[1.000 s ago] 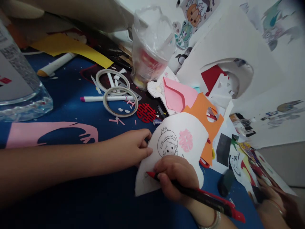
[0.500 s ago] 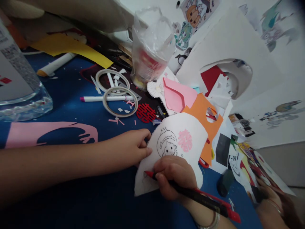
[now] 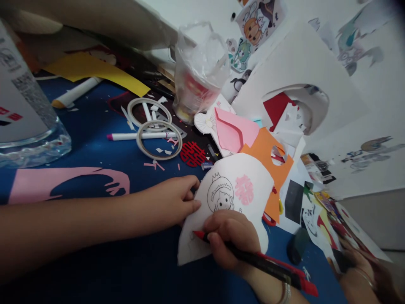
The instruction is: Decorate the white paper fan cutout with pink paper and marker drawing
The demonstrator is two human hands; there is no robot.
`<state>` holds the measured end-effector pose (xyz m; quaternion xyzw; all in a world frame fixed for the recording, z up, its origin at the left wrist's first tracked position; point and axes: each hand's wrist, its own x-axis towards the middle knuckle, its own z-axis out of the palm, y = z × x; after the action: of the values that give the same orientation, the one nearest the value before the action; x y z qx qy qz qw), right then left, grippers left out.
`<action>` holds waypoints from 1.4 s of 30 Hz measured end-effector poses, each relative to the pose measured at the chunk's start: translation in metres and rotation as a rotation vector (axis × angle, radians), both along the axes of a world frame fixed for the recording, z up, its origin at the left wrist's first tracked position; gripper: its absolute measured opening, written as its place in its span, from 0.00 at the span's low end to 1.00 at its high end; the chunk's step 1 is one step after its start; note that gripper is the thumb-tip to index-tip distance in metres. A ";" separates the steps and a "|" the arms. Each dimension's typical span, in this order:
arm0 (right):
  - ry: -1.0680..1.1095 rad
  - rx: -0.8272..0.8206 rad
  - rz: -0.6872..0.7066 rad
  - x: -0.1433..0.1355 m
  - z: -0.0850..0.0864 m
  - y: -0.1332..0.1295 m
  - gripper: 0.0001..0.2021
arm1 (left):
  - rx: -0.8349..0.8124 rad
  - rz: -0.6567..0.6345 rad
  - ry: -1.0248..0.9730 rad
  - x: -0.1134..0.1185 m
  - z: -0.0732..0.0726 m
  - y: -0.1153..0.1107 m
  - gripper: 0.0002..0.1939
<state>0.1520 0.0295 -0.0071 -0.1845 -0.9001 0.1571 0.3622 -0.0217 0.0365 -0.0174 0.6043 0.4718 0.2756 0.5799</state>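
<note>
A cut-out sheet of white paper (image 3: 253, 219) lies tilted on the blue tabletop. It bears a line drawing of a crowned figure (image 3: 223, 196) and a pink double-happiness character (image 3: 244, 190). My left hand (image 3: 182, 198) pinches the paper's left edge, thumb on top and fingers curled. In my right hand (image 3: 232, 236) is a black pen (image 3: 262, 264) with a red tip, which touches the lower left of the sheet beside faint pencil-like lines. A red strip runs along the pen's barrel. The right hand covers the lower part of the drawn figure.
Beyond the paper lie two tape rings (image 3: 159, 140), a white marker (image 3: 122, 137), a red paper cut-out (image 3: 193, 154) and scraps. A bagged cup (image 3: 201, 80) stands behind. Orange paper (image 3: 265, 147) lies right, a clear bottle (image 3: 28, 114) left. Another person's hand (image 3: 357, 270) is at far right.
The camera view has shifted slightly. My left hand keeps its hold on the paper edge, and the pen tip stays at nearly the same spot on the sheet.
</note>
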 end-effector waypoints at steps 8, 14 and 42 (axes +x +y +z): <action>0.015 -0.039 0.031 0.001 0.000 0.000 0.10 | 0.004 0.017 -0.014 0.000 0.000 0.000 0.13; 0.012 -0.051 0.040 0.001 0.001 0.001 0.10 | -0.044 0.015 -0.054 0.000 0.002 -0.002 0.14; 0.062 -0.042 0.147 -0.003 -0.004 0.001 0.09 | -0.006 0.014 -0.030 0.000 0.002 -0.001 0.14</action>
<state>0.1490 0.0307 -0.0110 -0.1204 -0.8960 0.2078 0.3736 -0.0221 0.0352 -0.0154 0.5951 0.4683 0.2871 0.5867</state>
